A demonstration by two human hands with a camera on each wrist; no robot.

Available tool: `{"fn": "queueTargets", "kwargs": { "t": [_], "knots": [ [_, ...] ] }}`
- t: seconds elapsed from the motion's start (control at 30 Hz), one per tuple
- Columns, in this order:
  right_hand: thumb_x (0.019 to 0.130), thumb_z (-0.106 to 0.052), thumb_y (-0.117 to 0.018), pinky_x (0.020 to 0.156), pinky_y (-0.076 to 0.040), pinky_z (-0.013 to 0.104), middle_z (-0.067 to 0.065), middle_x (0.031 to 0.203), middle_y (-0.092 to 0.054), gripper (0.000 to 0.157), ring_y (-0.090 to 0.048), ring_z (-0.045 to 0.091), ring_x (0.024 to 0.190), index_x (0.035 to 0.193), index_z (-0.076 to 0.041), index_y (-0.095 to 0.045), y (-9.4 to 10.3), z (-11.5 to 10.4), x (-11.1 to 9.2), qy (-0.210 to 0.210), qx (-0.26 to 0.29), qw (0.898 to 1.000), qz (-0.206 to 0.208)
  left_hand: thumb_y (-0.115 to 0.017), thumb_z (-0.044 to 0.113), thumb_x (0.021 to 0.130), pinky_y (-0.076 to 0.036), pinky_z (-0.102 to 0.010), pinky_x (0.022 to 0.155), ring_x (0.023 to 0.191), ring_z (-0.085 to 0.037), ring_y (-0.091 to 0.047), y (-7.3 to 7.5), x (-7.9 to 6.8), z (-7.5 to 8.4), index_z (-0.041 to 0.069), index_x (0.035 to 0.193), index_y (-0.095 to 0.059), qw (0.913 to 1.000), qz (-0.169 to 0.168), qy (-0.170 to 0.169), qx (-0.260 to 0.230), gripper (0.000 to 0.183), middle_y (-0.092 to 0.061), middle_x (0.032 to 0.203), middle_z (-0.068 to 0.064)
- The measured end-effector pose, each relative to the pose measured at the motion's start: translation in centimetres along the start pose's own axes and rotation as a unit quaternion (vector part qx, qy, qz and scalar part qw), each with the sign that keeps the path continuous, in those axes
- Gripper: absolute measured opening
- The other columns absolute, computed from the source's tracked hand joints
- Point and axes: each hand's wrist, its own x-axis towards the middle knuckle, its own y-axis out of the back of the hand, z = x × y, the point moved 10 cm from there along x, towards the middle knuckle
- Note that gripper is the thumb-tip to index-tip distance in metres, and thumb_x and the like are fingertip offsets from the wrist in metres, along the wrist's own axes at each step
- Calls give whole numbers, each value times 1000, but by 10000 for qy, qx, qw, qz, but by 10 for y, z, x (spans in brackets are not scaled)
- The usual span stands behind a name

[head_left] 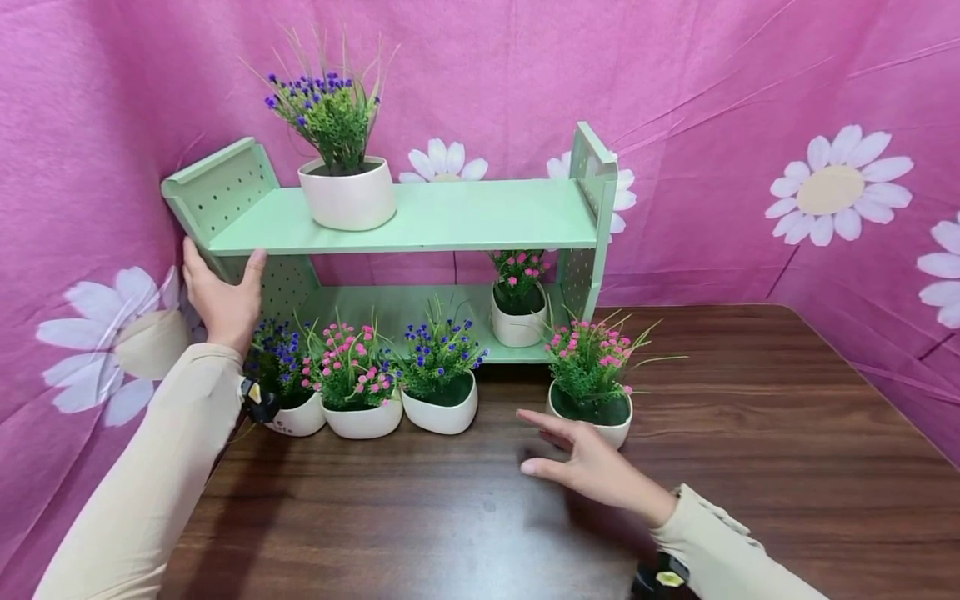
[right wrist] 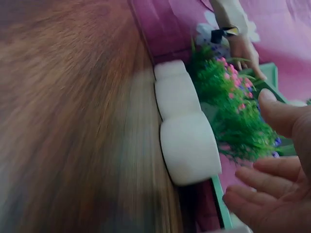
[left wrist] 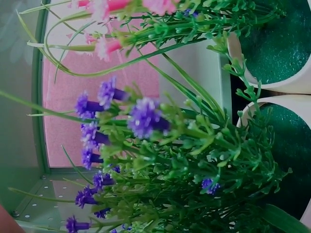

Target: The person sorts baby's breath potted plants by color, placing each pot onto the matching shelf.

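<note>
My left hand rests at the left end of a pale green two-tier shelf, thumb spread from the straight fingers, just below the upper board. My right hand is over the table with fingers extended and thumb apart, holding nothing. It overlaps the front of a white pot with pink flowers. In the right wrist view, the right palm and fingers are spread beside a row of white pots. Purple flowers fill much of the left wrist view.
A taller purple-flowered pot stands on the upper board. Another pink-flowered pot sits on the lower board at right. Along the shelf's front, the table bears a pink-flowered pot between two purple-flowered ones. Pink cloth hangs behind.
</note>
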Motion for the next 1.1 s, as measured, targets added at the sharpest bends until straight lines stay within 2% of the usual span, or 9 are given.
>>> {"fn": "queueTargets", "kwargs": {
  "t": [0.17, 0.37, 0.5, 0.73, 0.8, 0.97, 1.1],
  "knots": [
    [83, -27, -75, 100, -43, 43, 22, 138, -50, 69, -48, 36, 126, 138, 5, -47, -17, 5, 25, -203, -188, 9996, 64, -66, 48, 85, -11, -19, 112, 143, -16, -20, 1, 0, 0, 17, 154, -15, 10000, 26, -47, -20, 92, -20, 158, -6],
    [79, -28, -79, 97, -45, 45, 19, 138, -52, 76, -54, 38, 119, 140, 3, -45, -29, 20, 52, -562, -425, 9964, 470, -67, 47, 84, -12, -19, 112, 143, -17, -20, 2, 0, 1, 14, 154, -15, 9999, 57, -122, -25, 93, -21, 158, -7],
    [77, -23, -81, 96, -46, 45, 21, 138, -51, 79, -56, 38, 117, 141, 4, -42, -37, 31, 69, -807, -361, 9938, 672, -67, 47, 84, -11, -19, 112, 143, -16, -19, 1, 0, 1, 15, 154, -15, 9999, 39, -104, -32, 93, -20, 158, -7],
    [74, -19, -83, 98, -44, 46, 23, 141, -47, 85, -52, 37, 122, 143, 3, -39, -46, 40, 92, -1123, 17, 9885, 1016, -66, 48, 85, -11, -19, 112, 143, -16, -18, 1, 1, 1, 17, 155, -13, 10000, -1, -85, -14, 93, -19, 158, -6],
    [74, -17, -83, 100, -43, 46, 24, 140, -47, 85, -49, 36, 125, 143, 5, -38, -49, 42, 97, -1094, 153, 9878, 1096, -66, 49, 85, -10, -20, 112, 143, -16, -18, 1, 0, 1, 17, 155, -13, 10000, -8, -64, -10, 93, -19, 158, -6],
    [75, -10, -82, 100, -43, 46, 27, 139, -46, 83, -46, 36, 128, 141, 9, -36, -54, 46, 103, -1068, 620, 9852, 1187, -65, 50, 85, -10, -20, 113, 144, -17, -17, 0, -1, 0, 17, 155, -13, 10000, -27, -30, -15, 93, -18, 158, -6],
    [75, -9, -82, 98, -45, 44, 27, 138, -47, 84, -49, 37, 124, 141, 10, -35, -55, 49, 103, -1153, 766, 9833, 1182, -65, 50, 85, -10, -21, 113, 143, -17, -18, 0, 0, 0, 17, 155, -13, 10000, -9, -49, -12, 93, -19, 158, -6]
  ]
}}
